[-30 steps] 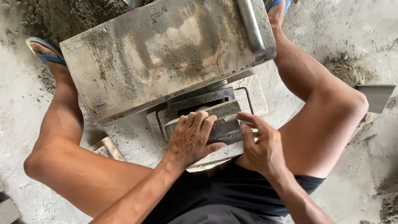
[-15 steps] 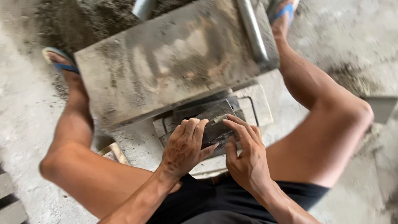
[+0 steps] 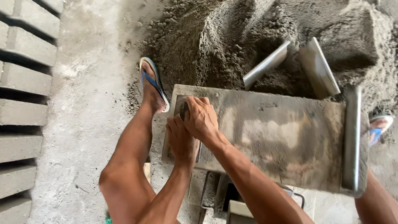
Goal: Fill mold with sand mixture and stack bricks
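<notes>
A grey, cement-smeared metal mould box lies between my legs, with a bar handle along its right end. Both my hands are at its left end. My right hand curls its fingers over the far left corner. Just below it, my left hand clasps the same left edge. Under the box's near side part of a small metal frame shows, partly hidden by my right forearm.
A big heap of damp grey sand mix lies beyond the box, with a metal tube and a flat metal plate stuck in it. Rows of grey concrete blocks line the left. My feet wear blue sandals.
My hands have left the small frame near my body and moved to the left end of the mould box. The view has swung, so the sand heap and block rows now show.
</notes>
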